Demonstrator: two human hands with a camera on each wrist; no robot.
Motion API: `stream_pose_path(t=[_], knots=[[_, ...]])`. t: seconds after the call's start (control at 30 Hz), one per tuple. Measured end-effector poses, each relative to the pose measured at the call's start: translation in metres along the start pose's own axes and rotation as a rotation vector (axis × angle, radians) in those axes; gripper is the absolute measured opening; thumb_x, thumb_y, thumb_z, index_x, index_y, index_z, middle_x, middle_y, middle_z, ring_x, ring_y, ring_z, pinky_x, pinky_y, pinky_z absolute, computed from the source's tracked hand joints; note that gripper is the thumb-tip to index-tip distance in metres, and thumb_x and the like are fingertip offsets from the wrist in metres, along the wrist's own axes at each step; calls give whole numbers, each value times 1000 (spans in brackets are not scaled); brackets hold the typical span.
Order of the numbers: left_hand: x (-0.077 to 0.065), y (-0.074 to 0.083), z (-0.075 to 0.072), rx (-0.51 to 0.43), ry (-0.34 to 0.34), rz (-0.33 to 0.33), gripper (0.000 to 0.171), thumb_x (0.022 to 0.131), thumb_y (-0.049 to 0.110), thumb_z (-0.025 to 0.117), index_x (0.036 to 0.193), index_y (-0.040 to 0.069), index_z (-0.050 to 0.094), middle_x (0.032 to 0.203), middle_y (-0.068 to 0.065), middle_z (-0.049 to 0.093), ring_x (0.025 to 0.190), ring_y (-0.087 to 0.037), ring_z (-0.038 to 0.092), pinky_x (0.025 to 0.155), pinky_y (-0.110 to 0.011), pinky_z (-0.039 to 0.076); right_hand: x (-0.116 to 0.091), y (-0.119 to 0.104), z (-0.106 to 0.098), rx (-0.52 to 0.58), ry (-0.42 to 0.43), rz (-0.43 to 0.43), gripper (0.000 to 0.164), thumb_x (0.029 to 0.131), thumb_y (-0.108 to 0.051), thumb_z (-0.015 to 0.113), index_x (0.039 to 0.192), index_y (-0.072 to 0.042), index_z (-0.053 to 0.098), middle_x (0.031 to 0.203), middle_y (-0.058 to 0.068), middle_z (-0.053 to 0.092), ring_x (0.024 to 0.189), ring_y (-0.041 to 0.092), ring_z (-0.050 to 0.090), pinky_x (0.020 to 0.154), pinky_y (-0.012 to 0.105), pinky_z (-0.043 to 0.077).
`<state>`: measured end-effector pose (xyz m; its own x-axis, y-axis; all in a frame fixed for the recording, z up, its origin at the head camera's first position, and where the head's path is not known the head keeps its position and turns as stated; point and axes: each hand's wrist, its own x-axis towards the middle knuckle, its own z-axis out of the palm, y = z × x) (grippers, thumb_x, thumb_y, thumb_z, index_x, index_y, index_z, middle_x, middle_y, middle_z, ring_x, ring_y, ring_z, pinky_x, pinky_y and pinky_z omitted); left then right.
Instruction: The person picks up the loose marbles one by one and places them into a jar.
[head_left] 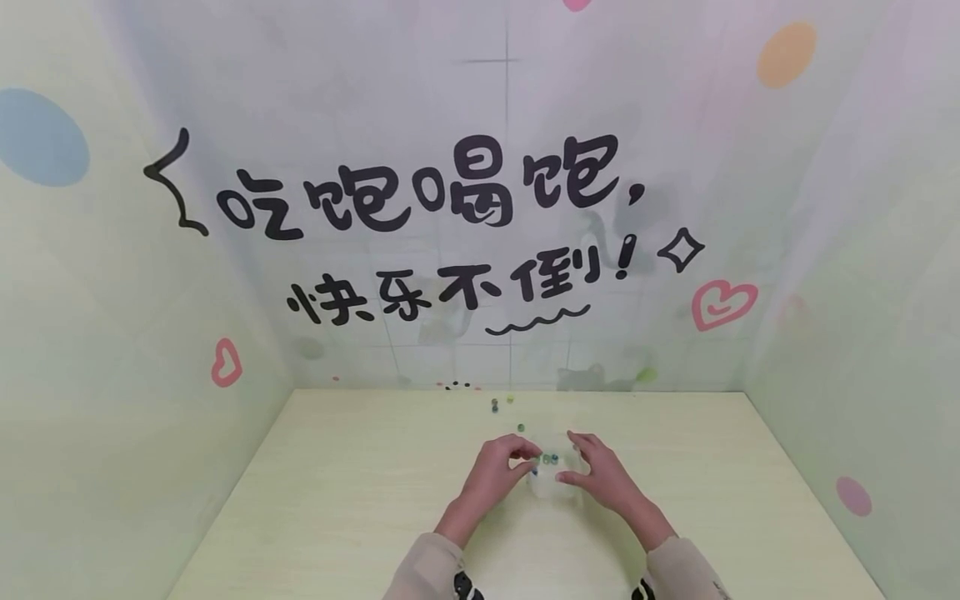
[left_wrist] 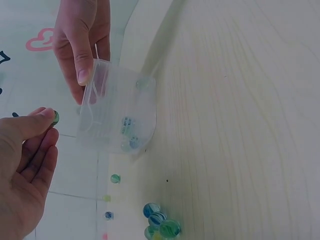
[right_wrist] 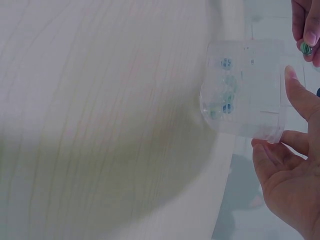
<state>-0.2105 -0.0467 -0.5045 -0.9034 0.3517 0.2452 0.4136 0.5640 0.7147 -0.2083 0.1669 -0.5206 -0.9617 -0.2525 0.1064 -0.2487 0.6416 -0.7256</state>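
A clear plastic box (left_wrist: 117, 100) stands on the table between the hands, with several glass marbles (right_wrist: 227, 95) inside near its bottom. My left hand (head_left: 495, 467) pinches a green marble (left_wrist: 56, 118) between thumb and fingertips, just outside the rim on the left. On the other side, my right hand (head_left: 606, 479) holds the box by its upper edge; its thumb and fingers are spread around the rim. In the right wrist view the pinched marble (right_wrist: 306, 48) shows close to the right thumb.
Several loose marbles (left_wrist: 170, 228) lie together on the table left of the box. A green marble (head_left: 521, 427) and dark marbles (head_left: 494, 406) lie farther back, near a yellowish one (head_left: 510, 398). The wooden table (head_left: 337, 500) meets printed walls at its back and sides.
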Motion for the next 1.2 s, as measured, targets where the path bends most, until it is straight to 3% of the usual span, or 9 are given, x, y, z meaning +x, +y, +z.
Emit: stream_pose_path(t=[0.43, 0.8, 0.97, 1.2], knots=[[3, 5, 5, 53, -33, -15, 15, 88, 10, 74, 103, 12, 75, 99, 0, 74, 93, -13, 67, 88, -37, 59, 0, -1, 0, 15, 1, 10, 74, 84, -21, 80, 142, 10, 45, 139, 29, 50, 124, 48, 55, 101, 53, 51], [2, 0, 10, 102, -22, -34, 16, 87, 13, 75, 103, 15, 75, 99, 2, 73, 92, -11, 67, 84, -27, 58, -1, -1, 0, 18, -4, 26, 75, 85, -22, 80, 143, 9, 44, 140, 29, 49, 126, 49, 54, 102, 53, 51], [0, -4, 6, 55, 10, -53, 15, 90, 13, 73, 105, 14, 75, 102, 1, 73, 95, -12, 67, 88, -35, 59, -1, -2, 0, 22, -4, 29, 75, 84, -21, 80, 143, 9, 44, 140, 29, 49, 125, 49, 54, 102, 53, 51], [-6, -17, -6, 36, 40, -80, 14, 92, 14, 71, 106, 15, 74, 104, 1, 73, 96, -14, 68, 88, -36, 59, -3, -5, -1, 31, 5, 20, 74, 84, -22, 80, 142, 9, 46, 137, 30, 51, 124, 50, 54, 102, 54, 51]])
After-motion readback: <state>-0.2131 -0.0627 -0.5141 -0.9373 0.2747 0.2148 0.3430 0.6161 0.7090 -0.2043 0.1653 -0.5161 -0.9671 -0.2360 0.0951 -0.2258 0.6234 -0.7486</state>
